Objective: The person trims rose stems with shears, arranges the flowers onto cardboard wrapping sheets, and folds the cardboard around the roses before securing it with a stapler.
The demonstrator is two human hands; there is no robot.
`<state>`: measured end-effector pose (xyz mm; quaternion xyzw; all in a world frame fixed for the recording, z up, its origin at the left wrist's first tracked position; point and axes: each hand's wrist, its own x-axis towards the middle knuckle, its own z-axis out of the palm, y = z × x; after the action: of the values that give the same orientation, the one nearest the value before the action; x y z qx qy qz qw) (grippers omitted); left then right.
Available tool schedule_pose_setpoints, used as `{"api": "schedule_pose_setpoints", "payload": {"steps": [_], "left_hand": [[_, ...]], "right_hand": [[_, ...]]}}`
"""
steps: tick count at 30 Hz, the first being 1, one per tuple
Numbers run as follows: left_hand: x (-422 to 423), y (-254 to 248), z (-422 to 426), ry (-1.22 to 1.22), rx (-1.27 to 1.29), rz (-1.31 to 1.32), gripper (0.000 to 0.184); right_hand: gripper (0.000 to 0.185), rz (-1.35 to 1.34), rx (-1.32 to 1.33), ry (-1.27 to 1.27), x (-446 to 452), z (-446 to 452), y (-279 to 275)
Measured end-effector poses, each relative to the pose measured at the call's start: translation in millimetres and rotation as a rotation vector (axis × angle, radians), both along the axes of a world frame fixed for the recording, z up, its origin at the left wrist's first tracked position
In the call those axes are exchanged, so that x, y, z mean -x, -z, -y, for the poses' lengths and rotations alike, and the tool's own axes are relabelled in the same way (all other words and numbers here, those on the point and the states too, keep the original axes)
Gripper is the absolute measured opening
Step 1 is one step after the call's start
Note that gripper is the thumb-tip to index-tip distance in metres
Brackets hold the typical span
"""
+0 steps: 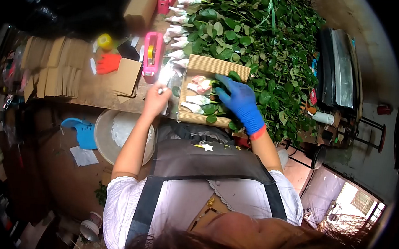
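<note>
My left hand [157, 99], bare, is closed on a small white piece, too bright to make out well, beside the pink tape dispenser [153, 53]. On my right hand [236, 99] is a blue glove; its thumb and fingers close round the stem of a pinkish rose [202, 85]. That rose lies in an open corrugated cardboard wrap [219, 65]. Below it in the wrap are white-sleeved flower heads, one [198, 100] above another [192, 108], with green leaves to their right.
Leafy stems [272, 60] are heaped behind and right of the wrap, with white-sleeved heads [179, 40] in a row. Cardboard pieces [56, 70], an orange glove [108, 64] and yellow tape [105, 41] lie left. A round tub [105, 139] stands below the table edge.
</note>
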<state>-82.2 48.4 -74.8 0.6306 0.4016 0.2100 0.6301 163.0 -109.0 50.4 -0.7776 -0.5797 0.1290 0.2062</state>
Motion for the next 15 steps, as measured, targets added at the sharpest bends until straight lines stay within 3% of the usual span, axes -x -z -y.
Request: {"api": "schedule_pose_setpoints", "payload": {"steps": [1,3,6,10,14,15], "left_hand": [[-6,-12,6,0.053,-0.161,-0.123,0.020],[-26,-26,11,0.100,-0.382,-0.125,0.026],[-51,-46,14,0.180,-0.279,-0.301,0.040],[-59,-32,20,0.166,-0.188,-0.208,0.037],[-53,-2,33,-0.107,-0.012,-0.033,0.027],[-49,6,33,-0.228,-0.083,0.042,0.023]], "right_hand": [[0.036,-0.031,-0.059,-0.008,3,3,-10],[0.028,0.046,0.220,-0.068,4,4,-10],[0.025,0.236,0.395,-0.128,8,-4,26],[0.024,0.291,0.362,-0.136,9,-14,47],[0.024,0.249,0.305,-0.120,7,-9,51],[0.025,0.256,0.315,-0.121,6,-11,52]]}}
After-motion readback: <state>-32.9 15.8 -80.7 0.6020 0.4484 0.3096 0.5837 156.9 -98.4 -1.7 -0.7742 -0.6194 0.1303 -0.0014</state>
